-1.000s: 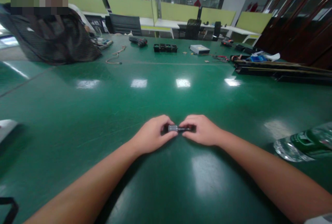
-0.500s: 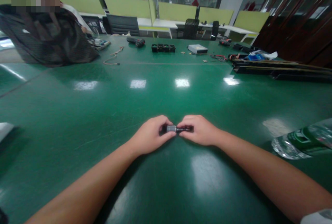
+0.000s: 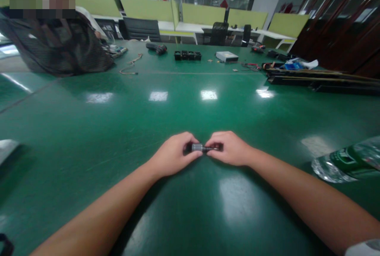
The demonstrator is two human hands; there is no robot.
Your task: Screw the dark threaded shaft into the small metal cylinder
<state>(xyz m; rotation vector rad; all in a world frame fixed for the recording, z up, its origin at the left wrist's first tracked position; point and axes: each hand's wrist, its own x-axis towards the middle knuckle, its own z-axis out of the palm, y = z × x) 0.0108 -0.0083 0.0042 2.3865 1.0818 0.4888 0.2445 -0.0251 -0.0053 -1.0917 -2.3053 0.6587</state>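
Between my two hands lies a small dark rod-shaped piece (image 3: 197, 147) with a grey cylindrical section and a thinner, ridged right part. It is level, just over or on the green table, and I cannot tell which. My left hand (image 3: 173, 155) is closed with thumb and fingers around its grey left section. With a pinch, my right hand (image 3: 230, 148) grips the thin right end. The fingers cover both ends of the piece, so its exact kind does not show.
A plastic bottle (image 3: 346, 163) lies on the green table (image 3: 184, 113) at the right. Farther back are a dark bag (image 3: 59, 46), a power drill (image 3: 156, 48), a row of black blocks (image 3: 187, 55), a white box (image 3: 227, 56) and long black strips (image 3: 320, 80). A person sits behind the bag.
Both hands keep their hold on the dark piece and have hardly moved. The whole view has shifted very slightly.
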